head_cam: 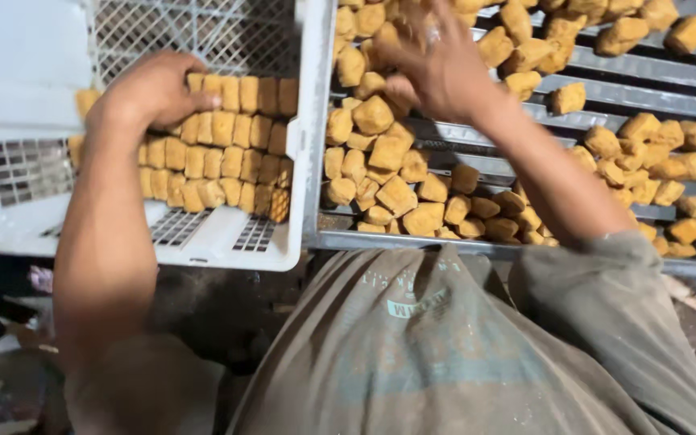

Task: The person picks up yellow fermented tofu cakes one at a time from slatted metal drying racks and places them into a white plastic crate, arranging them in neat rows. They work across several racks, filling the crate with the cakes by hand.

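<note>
Rows of golden fried cubes (219, 145) are filling the white plastic crate (227, 242) on the left, packed tight on edge against its right wall. The left hand (155, 89) is lying curled over the far left end of those rows, fingers pressing down on the top cubes rather than lifting one. The right hand (432, 60) is reaching into the far part of the loose pile (388, 177) on the slatted metal rack (622, 89); its fingers are bent down among the cubes, but motion blur is hiding whether it is gripping any. Judging by how things lie, packing is roughly at the halfway mark: several neat rows are sitting in the crate, yet its left part and near edge are showing bare mesh. Plenty of cubes are waiting on the rack, heaped near the crate and scattered toward the right.
</note>
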A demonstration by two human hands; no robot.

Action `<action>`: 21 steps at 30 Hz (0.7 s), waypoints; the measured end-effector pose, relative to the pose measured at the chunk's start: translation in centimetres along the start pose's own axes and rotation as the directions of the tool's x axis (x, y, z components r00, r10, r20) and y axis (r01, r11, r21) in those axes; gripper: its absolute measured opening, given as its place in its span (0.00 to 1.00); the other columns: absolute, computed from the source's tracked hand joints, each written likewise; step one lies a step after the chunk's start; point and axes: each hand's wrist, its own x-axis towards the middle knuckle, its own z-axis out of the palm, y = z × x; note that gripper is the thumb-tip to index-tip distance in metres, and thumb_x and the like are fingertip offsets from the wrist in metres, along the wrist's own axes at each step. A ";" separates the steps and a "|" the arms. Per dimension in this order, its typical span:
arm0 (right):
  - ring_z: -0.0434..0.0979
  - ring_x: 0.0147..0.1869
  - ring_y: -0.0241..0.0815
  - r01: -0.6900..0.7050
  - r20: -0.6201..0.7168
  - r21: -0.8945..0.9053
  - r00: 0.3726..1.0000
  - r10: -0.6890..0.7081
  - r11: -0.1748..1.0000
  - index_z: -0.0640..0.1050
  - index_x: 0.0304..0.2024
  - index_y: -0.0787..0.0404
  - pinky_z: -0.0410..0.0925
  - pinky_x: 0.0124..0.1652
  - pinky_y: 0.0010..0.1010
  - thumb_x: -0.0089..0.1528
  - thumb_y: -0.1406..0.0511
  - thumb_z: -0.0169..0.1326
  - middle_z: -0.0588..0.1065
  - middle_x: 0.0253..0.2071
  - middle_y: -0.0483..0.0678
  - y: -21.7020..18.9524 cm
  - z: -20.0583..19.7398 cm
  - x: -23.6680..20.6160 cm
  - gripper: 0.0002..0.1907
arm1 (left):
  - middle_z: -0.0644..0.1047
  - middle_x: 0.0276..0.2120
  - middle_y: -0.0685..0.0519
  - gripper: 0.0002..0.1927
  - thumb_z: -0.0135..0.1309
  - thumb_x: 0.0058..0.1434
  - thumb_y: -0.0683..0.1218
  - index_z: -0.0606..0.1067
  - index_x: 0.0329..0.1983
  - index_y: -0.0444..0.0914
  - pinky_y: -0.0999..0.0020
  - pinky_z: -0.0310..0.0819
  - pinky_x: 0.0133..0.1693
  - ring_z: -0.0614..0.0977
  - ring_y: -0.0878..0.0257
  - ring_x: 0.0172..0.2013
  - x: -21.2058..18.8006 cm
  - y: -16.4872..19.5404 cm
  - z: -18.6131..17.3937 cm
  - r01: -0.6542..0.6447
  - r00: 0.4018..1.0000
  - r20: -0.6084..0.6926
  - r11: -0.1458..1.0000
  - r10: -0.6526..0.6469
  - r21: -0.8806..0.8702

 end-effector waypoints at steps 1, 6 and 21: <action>0.81 0.51 0.59 0.055 -0.037 -0.091 0.998 -0.059 0.994 0.82 0.46 0.48 0.74 0.43 0.42 0.55 0.54 0.61 0.79 0.50 0.54 -0.6 -0.5 -2.5 0.18 | 0.71 0.64 0.42 0.34 0.61 0.62 0.61 0.71 0.68 0.44 0.50 0.64 0.62 0.72 0.44 0.62 -0.2 0.5 -0.3 0.011 1.000 0.014 1.000 -0.011 -0.002; 0.80 0.55 0.57 -0.300 0.262 0.219 0.935 0.240 0.929 0.82 0.52 0.52 0.73 0.48 0.45 0.64 0.62 0.65 0.76 0.60 0.57 -0.5 -2.9 -13.4 0.14 | 0.75 0.60 0.42 0.44 0.62 0.62 0.59 0.59 0.78 0.44 0.50 0.68 0.60 0.78 0.45 0.55 -1.3 2.0 -1.5 0.133 0.987 0.093 0.991 -0.133 0.006; 0.75 0.46 0.65 -0.687 0.029 -0.033 0.725 0.688 0.726 0.74 0.59 0.61 0.69 0.39 0.50 0.58 0.71 0.66 0.75 0.51 0.62 4.6 -6.2 -22.8 0.27 | 0.80 0.55 0.43 0.44 0.64 0.62 0.53 0.63 0.80 0.36 0.60 0.76 0.48 0.82 0.56 0.46 -0.6 -1.7 -0.2 -0.042 0.990 -0.142 0.994 0.027 -0.101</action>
